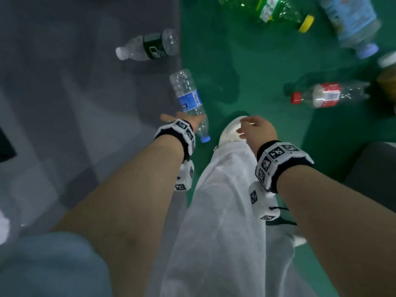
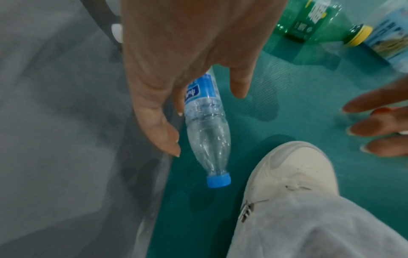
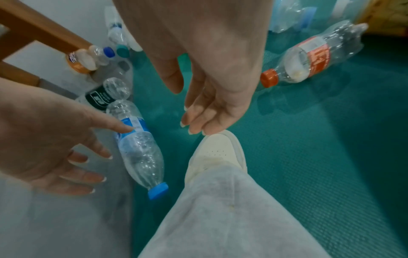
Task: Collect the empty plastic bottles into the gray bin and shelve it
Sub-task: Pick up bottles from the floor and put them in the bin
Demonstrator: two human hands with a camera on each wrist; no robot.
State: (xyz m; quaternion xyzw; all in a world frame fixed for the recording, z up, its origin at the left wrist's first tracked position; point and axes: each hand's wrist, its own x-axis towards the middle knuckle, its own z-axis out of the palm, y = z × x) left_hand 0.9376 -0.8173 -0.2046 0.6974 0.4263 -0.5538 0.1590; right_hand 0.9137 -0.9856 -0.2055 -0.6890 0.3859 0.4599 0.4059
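A clear bottle with a blue label and blue cap [image 1: 188,97] lies on the floor, across the seam between the gray and green flooring. My left hand [image 1: 182,120] hovers right over its lower half with the fingers spread. In the right wrist view one fingertip [image 3: 129,128] touches the label, but nothing is curled round the bottle [image 3: 141,153]. The left wrist view shows the bottle [image 2: 207,132] lying free below my fingers. My right hand [image 1: 249,128] hangs relaxed and empty above my white shoe [image 1: 230,133]. No bin shows clearly.
More empty bottles lie around: a black-labelled one [image 1: 147,45] on the gray floor, a red-capped one [image 1: 327,95], a green one with a yellow cap [image 1: 278,11] and a large blue one [image 1: 351,24]. A dark gray object [image 1: 372,166] sits at the right edge. Wooden legs [image 3: 44,29] stand further off.
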